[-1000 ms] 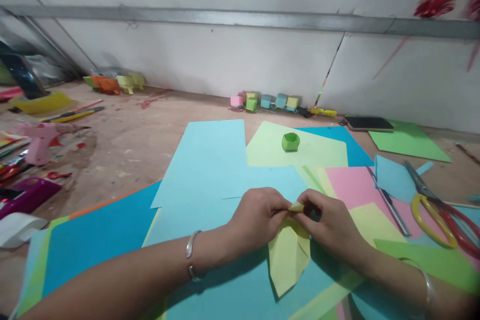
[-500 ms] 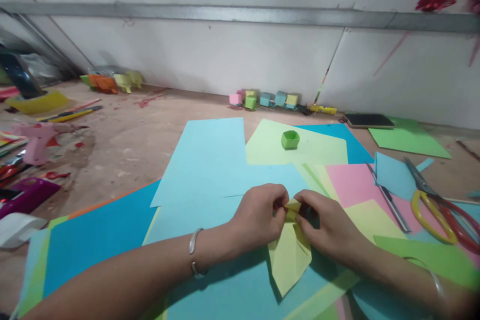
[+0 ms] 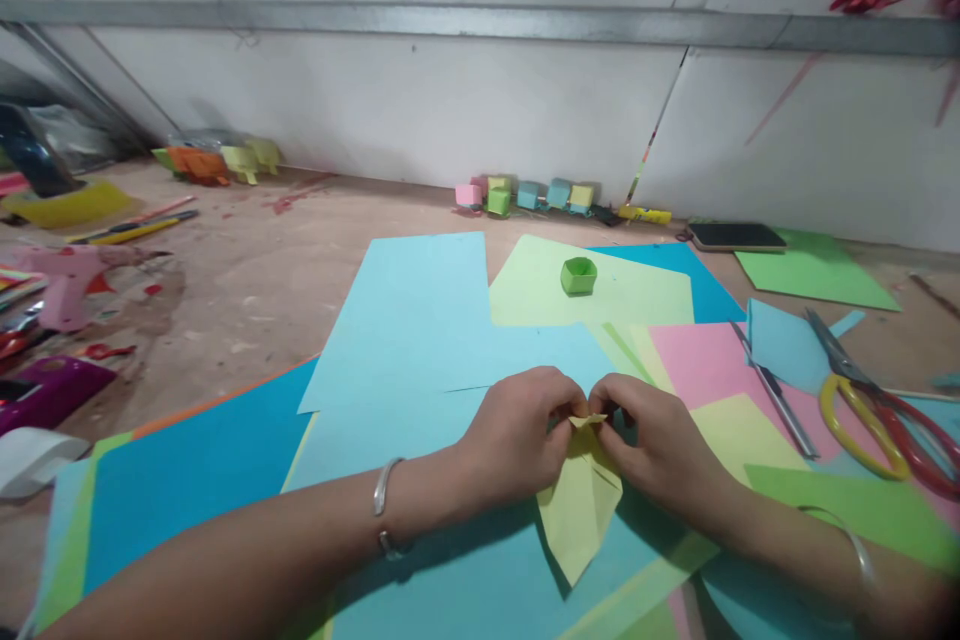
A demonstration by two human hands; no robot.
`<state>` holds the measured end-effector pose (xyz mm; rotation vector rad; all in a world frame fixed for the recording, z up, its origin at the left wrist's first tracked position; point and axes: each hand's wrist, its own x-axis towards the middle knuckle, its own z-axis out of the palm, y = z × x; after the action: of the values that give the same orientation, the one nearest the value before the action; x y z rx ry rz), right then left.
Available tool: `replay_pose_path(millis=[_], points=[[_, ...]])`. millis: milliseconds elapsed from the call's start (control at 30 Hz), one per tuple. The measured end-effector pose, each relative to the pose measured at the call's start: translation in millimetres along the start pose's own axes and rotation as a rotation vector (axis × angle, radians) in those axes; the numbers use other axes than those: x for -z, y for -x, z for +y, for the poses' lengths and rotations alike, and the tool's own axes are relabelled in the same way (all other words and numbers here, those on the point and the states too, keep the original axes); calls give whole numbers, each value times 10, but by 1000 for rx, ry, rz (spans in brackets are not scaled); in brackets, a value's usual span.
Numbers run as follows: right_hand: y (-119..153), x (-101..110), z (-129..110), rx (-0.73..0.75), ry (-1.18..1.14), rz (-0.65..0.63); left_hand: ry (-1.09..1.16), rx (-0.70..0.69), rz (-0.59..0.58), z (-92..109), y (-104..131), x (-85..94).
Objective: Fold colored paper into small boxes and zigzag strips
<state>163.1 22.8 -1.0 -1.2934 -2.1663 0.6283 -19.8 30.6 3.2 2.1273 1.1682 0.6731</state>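
Observation:
A folded piece of yellow paper hangs point-down between my two hands, over light blue sheets. My left hand pinches its upper left edge between thumb and fingers. On the other side, my right hand grips the upper right edge the same way, its fingertips close to the left ones. Creases run down the paper's middle, and its top is partly hidden by my fingers. Beyond the hands, a small green folded paper box sits on a pale green sheet.
Scissors and a silver pen-like tool lie on coloured paper at right. Small paper blocks line the wall, near a phone. At left are a pink glue gun, a tape roll and a purple object.
My fingers have drawn closer together at the top of the yellow paper, and its upper edge is now folded or pressed flatter. The camera has shifted slightly.

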Motion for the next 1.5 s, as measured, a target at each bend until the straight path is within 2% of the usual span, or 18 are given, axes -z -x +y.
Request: replay_pose_path(millis=[133,233,300,367,433,500,667,767,833,900,1100,1233,1333,1433,1500], points=[[-5,15,-38,-44,-33,-12,-65,33,10,8,1,-10],[-24,82,-87,-43,-143,-25,-67,-22,73,-22,7,-18],[-49,143,-89,-66,-223,22,-56,-150,143,-55,13,-14],[-80,196,-50,-121,-275,86,-43,-341,196,-94,20,-2],[-111,223,16,-177,-281,91,-32,-502,233,-129,26,15],[-133,227,80,-221,-264,33,-32,-571,257,-154,29,31],[-157,222,78,-261,-260,-93,-34,-593,293,-151,32,57],[-160,234,7,-340,-418,-212,-45,-633,341,-126,34,66],[-163,233,-25,-396,-567,-270,-44,-627,353,-111,34,73],[-166,222,-37,-417,-657,-277,-34,-602,346,-100,34,79],[-168,168,-42,-424,-731,-246,-2,-494,323,-84,27,58],[-159,146,-56,-408,-692,-226,-15,-386,374,-91,17,11],[-153,154,-66,-395,-648,-210,-6,-282,364,-102,18,-10],[-138,177,-81,-349,-503,-119,12,-169,344,-107,15,-14],[-116,185,-91,-266,-343,-49,52,-94,317,-106,1,-15]])
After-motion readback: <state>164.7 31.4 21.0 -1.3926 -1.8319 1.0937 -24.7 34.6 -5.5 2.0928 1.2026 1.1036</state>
